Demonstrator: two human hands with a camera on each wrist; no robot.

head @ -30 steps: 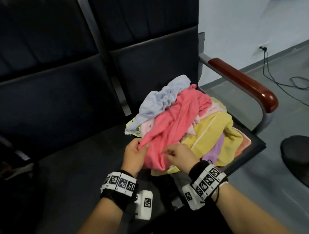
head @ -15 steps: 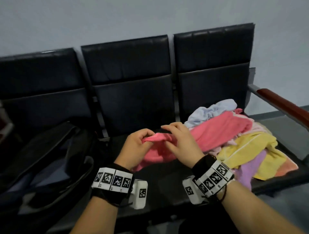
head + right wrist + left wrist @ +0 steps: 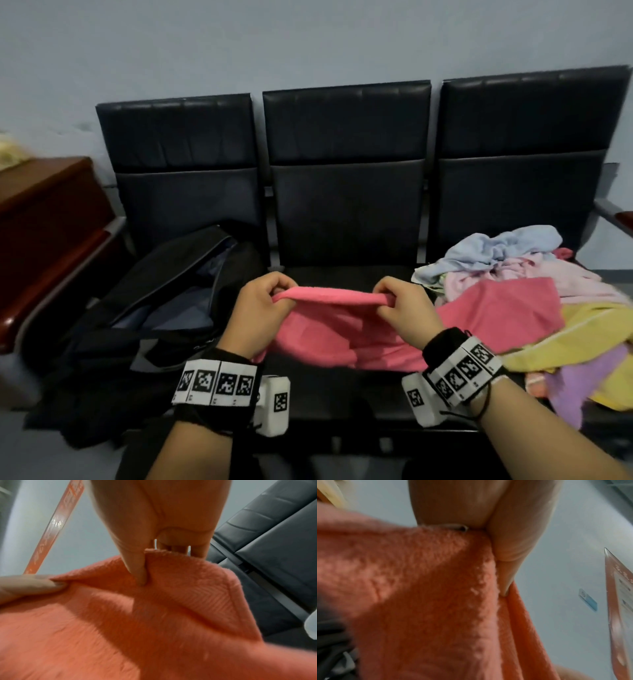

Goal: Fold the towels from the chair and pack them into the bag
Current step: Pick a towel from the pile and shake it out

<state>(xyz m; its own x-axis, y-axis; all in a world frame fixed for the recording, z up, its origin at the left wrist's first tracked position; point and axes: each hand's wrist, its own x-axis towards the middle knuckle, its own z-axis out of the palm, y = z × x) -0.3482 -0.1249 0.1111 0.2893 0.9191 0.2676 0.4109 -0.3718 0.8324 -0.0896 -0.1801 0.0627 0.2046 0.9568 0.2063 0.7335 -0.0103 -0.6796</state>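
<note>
A pink towel (image 3: 335, 329) hangs stretched over the middle seat of a black three-seat bench (image 3: 346, 212). My left hand (image 3: 263, 301) pinches its upper edge at the left end and my right hand (image 3: 400, 305) pinches the same edge at the right end. Close up, the towel (image 3: 428, 601) fills the left wrist view under my thumb, and its hemmed corner (image 3: 197, 585) shows in the right wrist view. The towel's far part still lies on the pile of towels (image 3: 534, 308) on the right seat. An open black bag (image 3: 164, 308) lies on the left seat.
The pile holds light blue, pale pink, yellow and purple towels. A brown wooden cabinet (image 3: 44, 240) stands left of the bench. A red-brown armrest (image 3: 623, 219) ends the bench at the right. A pale wall is behind.
My hands have drawn apart along the pink towel's edge, spreading it wide over the middle seat. The head view has pulled back and swung left, bringing the whole bench and bag into sight.
</note>
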